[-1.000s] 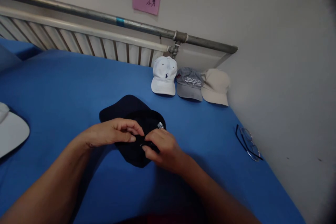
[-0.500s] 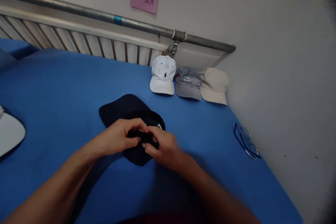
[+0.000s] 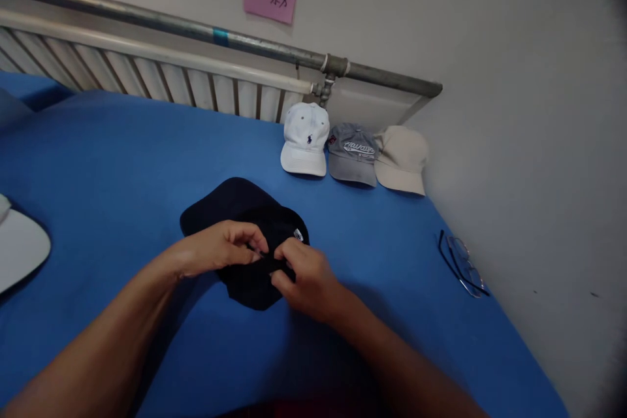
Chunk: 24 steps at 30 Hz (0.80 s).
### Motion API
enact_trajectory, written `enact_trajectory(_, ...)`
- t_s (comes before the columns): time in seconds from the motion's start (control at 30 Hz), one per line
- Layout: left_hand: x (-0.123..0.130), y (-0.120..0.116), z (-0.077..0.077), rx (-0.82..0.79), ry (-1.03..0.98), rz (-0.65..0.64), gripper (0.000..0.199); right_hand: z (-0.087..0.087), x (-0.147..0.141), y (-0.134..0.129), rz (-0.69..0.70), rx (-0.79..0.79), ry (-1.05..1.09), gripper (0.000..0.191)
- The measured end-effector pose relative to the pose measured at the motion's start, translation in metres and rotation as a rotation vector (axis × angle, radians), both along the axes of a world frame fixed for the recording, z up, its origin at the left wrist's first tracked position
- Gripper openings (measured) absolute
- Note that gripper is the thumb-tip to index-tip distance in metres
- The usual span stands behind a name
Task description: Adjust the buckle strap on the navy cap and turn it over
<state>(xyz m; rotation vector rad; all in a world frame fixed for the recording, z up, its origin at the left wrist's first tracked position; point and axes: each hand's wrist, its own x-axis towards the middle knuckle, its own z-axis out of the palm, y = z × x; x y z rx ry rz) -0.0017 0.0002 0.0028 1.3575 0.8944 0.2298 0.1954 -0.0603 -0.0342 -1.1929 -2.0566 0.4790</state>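
Observation:
A black baseball cap [image 3: 230,199] lies on the blue surface in front of me, its brim pointing to the upper left and a small white tag showing inside. My left hand [image 3: 225,249] pinches the cap's dark strap or band between thumb and fingers. Close beside it, my right hand [image 3: 304,277] grips the same band from the right, fingers curled. The fingertips of both hands are slightly apart. Exactly which part of the band they hold is dark and hard to make out.
At the back stand a white cap [image 3: 304,137], a grey cap [image 3: 353,153] and a beige cap [image 3: 401,157] in a row. Eyeglasses [image 3: 463,264] lie by the right wall. Part of a white cap brim [image 3: 22,248] shows at left. A radiator [image 3: 147,78] runs behind the blue surface [image 3: 122,150].
My left hand has shifted slightly left, widening the space between the two hands. The black cap's brim has moved a little left, and its inner tag shows more.

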Motion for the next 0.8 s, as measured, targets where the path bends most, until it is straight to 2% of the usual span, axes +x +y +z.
enact_trajectory(0.1,0.0,0.001,-0.003,-0.058,0.003,-0.13,0.021,-0.001,0.0,-0.001,0.049,0.036,-0.016,0.008)
enact_trajectory(0.17,0.0,0.001,-0.004,-0.025,0.047,-0.158,0.02,0.0,0.0,0.0,0.045,0.005,-0.022,0.008)
enact_trajectory(0.3,0.001,-0.001,-0.002,0.211,0.113,-0.155,0.017,0.006,0.005,0.003,0.049,-0.086,-0.016,0.008)
enact_trajectory(0.4,0.0,0.0,0.0,0.339,0.135,-0.122,0.015,0.013,0.011,0.006,0.087,-0.084,-0.011,0.014)
enact_trajectory(0.6,-0.007,0.003,0.004,0.195,0.117,-0.037,0.011,0.019,0.023,0.011,0.164,-0.023,-0.044,0.022)
enact_trajectory(0.8,-0.01,0.003,0.01,0.207,0.132,-0.026,0.012,0.015,0.026,0.014,0.032,-0.026,0.066,0.018)
